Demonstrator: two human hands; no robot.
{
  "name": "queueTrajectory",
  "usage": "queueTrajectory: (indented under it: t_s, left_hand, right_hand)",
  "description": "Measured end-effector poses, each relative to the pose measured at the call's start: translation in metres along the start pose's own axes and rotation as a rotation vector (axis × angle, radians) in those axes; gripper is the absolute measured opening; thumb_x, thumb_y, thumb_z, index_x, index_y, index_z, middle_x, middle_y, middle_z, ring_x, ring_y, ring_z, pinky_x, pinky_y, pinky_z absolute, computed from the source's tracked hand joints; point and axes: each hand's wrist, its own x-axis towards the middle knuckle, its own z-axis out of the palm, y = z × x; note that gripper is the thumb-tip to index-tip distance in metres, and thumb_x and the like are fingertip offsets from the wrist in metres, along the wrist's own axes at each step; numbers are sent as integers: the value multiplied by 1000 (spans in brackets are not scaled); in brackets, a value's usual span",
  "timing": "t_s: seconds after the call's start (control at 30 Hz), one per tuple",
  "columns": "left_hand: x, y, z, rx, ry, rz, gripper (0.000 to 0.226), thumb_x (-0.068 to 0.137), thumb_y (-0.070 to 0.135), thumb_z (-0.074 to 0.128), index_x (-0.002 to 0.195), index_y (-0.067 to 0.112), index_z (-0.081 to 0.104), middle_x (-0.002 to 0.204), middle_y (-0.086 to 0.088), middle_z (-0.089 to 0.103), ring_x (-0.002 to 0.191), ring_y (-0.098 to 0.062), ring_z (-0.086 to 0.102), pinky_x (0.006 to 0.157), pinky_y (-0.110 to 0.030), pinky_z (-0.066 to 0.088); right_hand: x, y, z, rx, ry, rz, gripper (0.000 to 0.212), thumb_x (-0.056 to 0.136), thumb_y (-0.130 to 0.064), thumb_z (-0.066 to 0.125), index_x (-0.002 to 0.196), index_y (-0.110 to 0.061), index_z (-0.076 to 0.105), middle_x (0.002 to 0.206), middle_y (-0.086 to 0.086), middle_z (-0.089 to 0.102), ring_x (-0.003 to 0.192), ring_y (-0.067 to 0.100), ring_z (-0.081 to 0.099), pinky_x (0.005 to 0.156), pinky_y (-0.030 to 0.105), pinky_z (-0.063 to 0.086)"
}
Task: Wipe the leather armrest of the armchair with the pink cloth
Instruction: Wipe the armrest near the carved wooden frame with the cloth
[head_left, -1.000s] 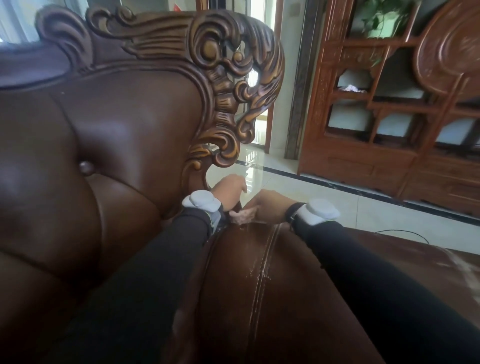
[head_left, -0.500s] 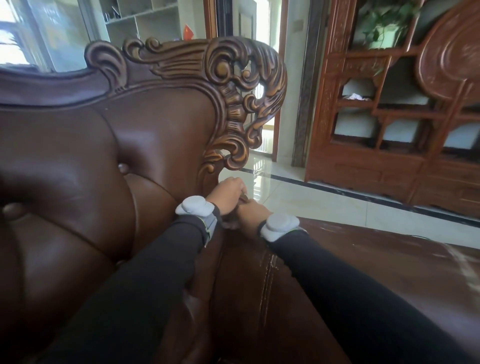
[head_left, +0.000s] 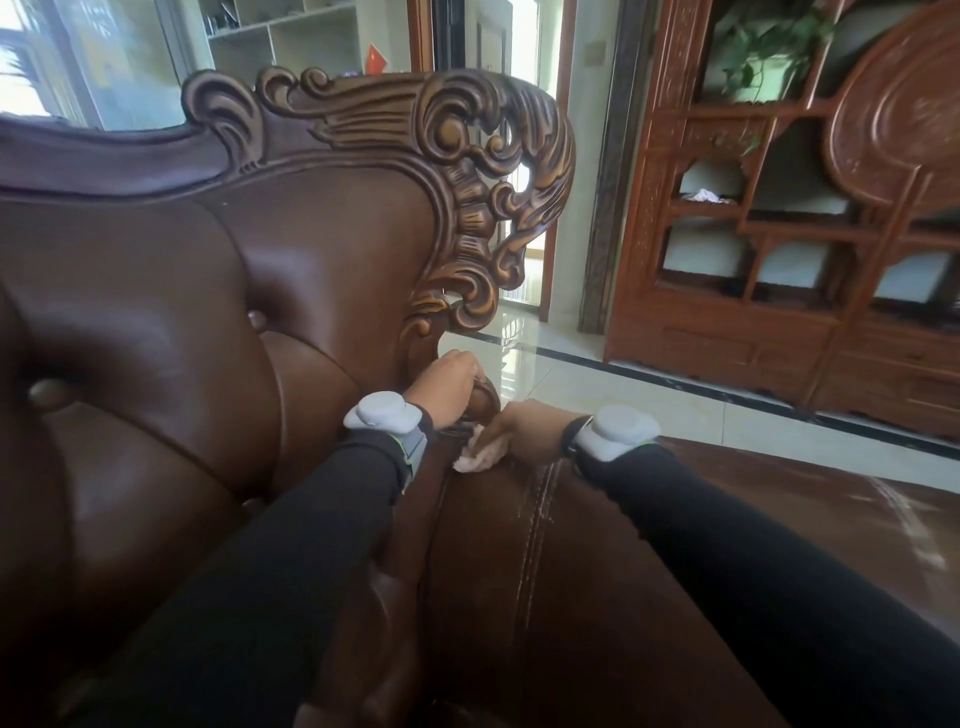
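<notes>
The brown leather armrest (head_left: 519, 582) runs away from me, with a pale stitched seam down its top. At its far end my right hand (head_left: 530, 428) presses the crumpled pink cloth (head_left: 480, 453) onto the leather; part of the cloth is hidden under my fingers. Just left of it, my left hand (head_left: 447, 387) is curled over the rounded carved wood (head_left: 480, 400) where the armrest meets the chair back. Both wrists carry grey bands over black sleeves.
The tufted leather chair back (head_left: 208, 338) with its carved scrollwork frame (head_left: 493, 208) rises at the left. A tall carved wooden cabinet (head_left: 779, 249) stands at the right on a glossy tiled floor (head_left: 597, 384). A doorway opens behind the chair.
The view has lifted and shifted, showing more of the chair's top. My right hand has drawn back slightly toward me, and the pink cloth now shows below its fingers. My left hand stays on the wood.
</notes>
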Motion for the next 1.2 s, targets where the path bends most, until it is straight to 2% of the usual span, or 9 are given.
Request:
queueTrajectory:
  t_s: [0.3,0.37,0.5,0.63,0.73,0.87,1.0,1.13,1.2]
  left_hand:
    - [7,4,7,-67,26,-5,24,96,12,41,114,4,54,123,-13,56,116,-29,52,99,-33,39]
    - [10,3,10,-64,28,-10,24,95,11,41,114,4,55,124,-13,56,116,-29,52,100,-34,39]
    - [22,4,22,-17,2,-19,24,95,10,39,112,8,56,123,-13,56,115,-31,53,101,-39,41]
    - [33,2,31,23,-21,-26,26,95,7,37,111,12,57,122,-12,55,112,-31,55,99,-38,42]
    - [46,3,39,74,-41,-10,28,94,4,37,113,11,56,122,-12,57,110,-32,56,93,-36,42]
    - [55,9,50,276,-8,36,30,97,12,36,122,12,51,117,-11,64,104,-34,61,84,-38,46]
    - [68,4,56,368,-25,59,28,99,20,33,124,16,45,107,-8,69,93,-32,64,73,-36,44]
    - [78,1,57,382,-86,74,27,99,23,31,121,15,45,104,-7,70,90,-30,64,71,-36,44]
    - [79,1,58,393,-89,74,27,99,21,30,120,14,47,104,-9,69,89,-31,64,69,-35,42]
  right_hand:
    - [-29,7,-27,101,-259,-15,53,80,8,47,112,-26,71,110,-2,71,97,18,61,86,26,50]
    - [-36,21,-41,212,-155,7,48,81,5,50,109,-28,72,103,-4,72,90,15,63,82,26,51]
    - [-33,58,-62,323,135,143,34,86,-6,57,108,-26,71,82,5,68,60,17,48,47,24,39]
    - [-19,78,-65,368,279,259,23,87,-9,61,109,-10,69,83,7,64,58,12,48,41,18,36]
    - [0,93,-55,372,322,350,19,86,-7,61,103,-5,70,82,7,63,60,11,51,51,19,41]
    - [26,112,-35,468,302,459,20,84,-5,60,100,-4,71,90,10,66,86,20,58,85,36,52]
    - [45,125,-17,394,307,519,20,86,-8,56,99,-6,72,87,5,64,86,19,57,77,28,46]
    - [63,127,-4,358,233,589,20,84,-25,64,69,-12,65,68,-1,59,77,18,55,66,26,42]
    - [70,125,2,330,169,585,23,82,-33,66,77,-10,69,72,1,62,76,20,57,64,27,42]
